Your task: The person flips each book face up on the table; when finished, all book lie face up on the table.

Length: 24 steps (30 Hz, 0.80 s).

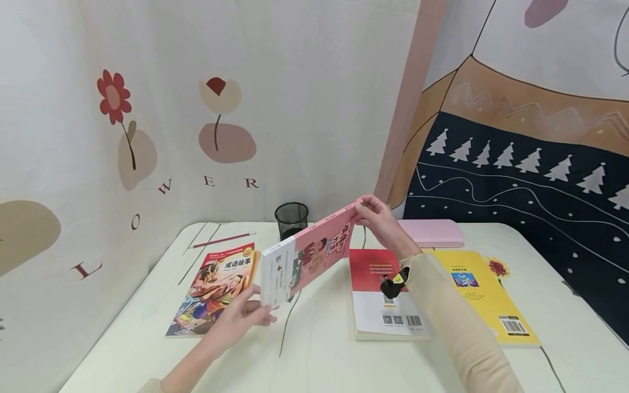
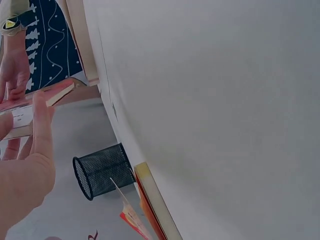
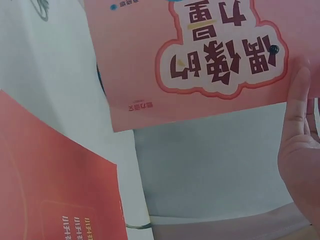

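Note:
A pink and white paperback book (image 1: pixel 314 248) is held up, tilted, above the middle of the table. My right hand (image 1: pixel 380 221) pinches its upper right corner; in the right wrist view the thumb lies on the pink cover (image 3: pixel 135 60). At the lower left end, my left hand (image 1: pixel 241 316) grips the white part, and the left wrist view shows fingers on both sides of the book (image 2: pixel 22 117). Left of the left hand lies a storybook (image 1: pixel 216 289) with a colourful cover. Below the right forearm is a red and white book (image 1: pixel 373 314), back cover up.
A black mesh pen holder (image 1: pixel 292 215) stands at the back of the table (image 1: pixel 314 360). A red pencil (image 1: pixel 223 240) lies at the back left. On the right are a yellow book (image 1: pixel 491 295) and a pink case (image 1: pixel 432 232). A printed curtain (image 1: pixel 314 109) hangs behind.

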Each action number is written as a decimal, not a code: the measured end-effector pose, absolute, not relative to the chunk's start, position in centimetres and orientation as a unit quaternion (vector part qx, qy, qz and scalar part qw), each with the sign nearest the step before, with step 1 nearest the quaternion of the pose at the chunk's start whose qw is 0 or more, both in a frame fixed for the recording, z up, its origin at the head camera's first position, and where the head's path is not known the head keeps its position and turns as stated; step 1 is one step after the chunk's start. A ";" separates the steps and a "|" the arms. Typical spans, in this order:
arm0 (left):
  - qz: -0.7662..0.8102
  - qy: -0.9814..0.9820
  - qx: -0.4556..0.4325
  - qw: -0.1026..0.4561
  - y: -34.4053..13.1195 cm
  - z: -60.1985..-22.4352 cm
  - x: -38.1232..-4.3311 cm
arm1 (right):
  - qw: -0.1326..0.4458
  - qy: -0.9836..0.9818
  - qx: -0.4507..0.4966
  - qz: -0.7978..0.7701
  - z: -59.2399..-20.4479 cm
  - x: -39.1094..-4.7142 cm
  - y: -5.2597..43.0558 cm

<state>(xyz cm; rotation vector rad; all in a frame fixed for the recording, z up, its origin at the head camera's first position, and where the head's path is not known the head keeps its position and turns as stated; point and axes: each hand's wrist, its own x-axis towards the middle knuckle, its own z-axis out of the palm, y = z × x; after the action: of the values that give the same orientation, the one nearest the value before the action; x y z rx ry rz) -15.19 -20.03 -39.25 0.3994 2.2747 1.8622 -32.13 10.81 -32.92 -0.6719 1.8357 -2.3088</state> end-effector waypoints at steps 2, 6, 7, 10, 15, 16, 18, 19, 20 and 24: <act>0.626 0.762 0.148 0.080 -20.1 -39.2 -15.2 | 0.066 0.613 -0.209 -0.759 -33.0 -32.1 10.8; 0.634 0.752 0.159 0.083 -20.2 -39.1 -15.1 | 0.082 0.633 -0.181 -0.748 -33.2 -32.1 11.0; 0.636 0.750 0.160 0.085 -20.2 -39.0 -15.0 | 0.084 0.640 -0.174 -0.744 -33.3 -32.1 11.0; 0.640 0.747 0.153 0.091 -20.3 -38.9 -15.0 | 0.083 0.663 -0.163 -0.726 -33.5 -32.2 11.1; 0.612 0.776 0.133 0.074 -20.5 -38.8 -14.9 | 0.059 0.718 -0.188 -0.668 -34.2 -32.5 11.2; 0.599 0.787 0.129 0.066 -20.4 -38.8 -14.9 | 0.055 0.727 -0.193 -0.656 -34.3 -32.5 11.3; 0.574 0.809 0.115 0.051 -20.4 -38.7 -14.9 | 0.053 0.741 -0.204 -0.637 -34.5 -32.6 11.3; 0.562 0.819 0.106 0.046 -20.4 -38.6 -14.8 | 0.053 0.746 -0.209 -0.631 -34.6 -32.6 11.2; 0.552 0.827 0.101 0.041 -20.4 -38.5 -14.8 | 0.054 0.748 -0.211 -0.627 -34.7 -32.6 11.2; 0.542 0.835 0.093 0.038 -20.4 -38.4 -14.7 | 0.066 0.757 -0.219 -0.612 -34.5 -32.5 10.9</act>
<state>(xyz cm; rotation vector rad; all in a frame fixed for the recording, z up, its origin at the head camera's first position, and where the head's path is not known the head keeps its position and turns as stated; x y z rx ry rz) -14.72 -20.45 -38.40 0.2850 2.5604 1.6622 -32.48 10.92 -34.51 -0.6604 2.2829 -1.8468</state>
